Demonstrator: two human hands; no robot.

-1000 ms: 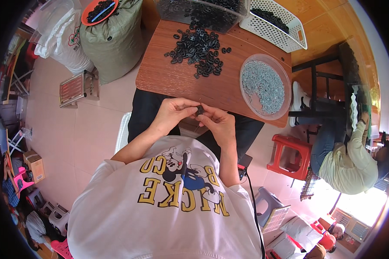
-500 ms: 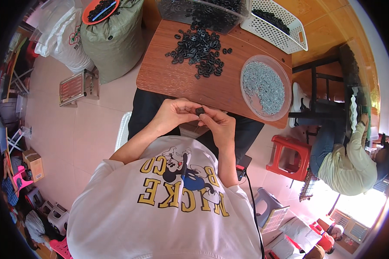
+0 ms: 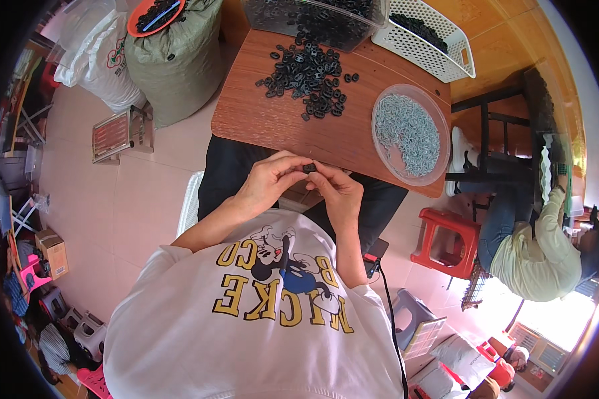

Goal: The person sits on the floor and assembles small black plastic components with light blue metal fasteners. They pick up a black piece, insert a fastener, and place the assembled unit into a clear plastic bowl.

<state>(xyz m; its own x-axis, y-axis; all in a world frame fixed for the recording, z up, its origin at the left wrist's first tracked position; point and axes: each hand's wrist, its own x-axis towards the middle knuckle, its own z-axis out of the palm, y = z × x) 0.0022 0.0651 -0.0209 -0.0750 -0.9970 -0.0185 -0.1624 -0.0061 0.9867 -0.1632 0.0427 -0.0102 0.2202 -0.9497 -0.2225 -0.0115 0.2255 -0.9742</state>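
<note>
Between the fingertips of both hands, just off the table's near edge, is a small black plastic part [image 3: 309,168]. My left hand [image 3: 270,180] pinches it from the left, thumb and index finger closed. On its other side my right hand [image 3: 338,191] grips it with thumb and fingers; the fingers hide much of it. A pile of similar black plastic parts [image 3: 307,72] lies on the brown wooden table [image 3: 246,120]. To the right of the pile, a round clear tub [image 3: 441,166] holds many small silvery metal pieces, too small to name surely.
A clear bin [image 3: 273,23] and a white perforated basket [image 3: 462,56], both with black parts, stand along the table's far side. Full sacks [image 3: 173,80] and a low metal-framed stool [image 3: 121,135] are at left. A red stool [image 3: 447,241] and a seated person [image 3: 538,263] are at right.
Both hands keep hold of the black part, which has shifted very slightly up and turned a little between the fingertips. The view has moved a touch; the pile and tub look the same.
</note>
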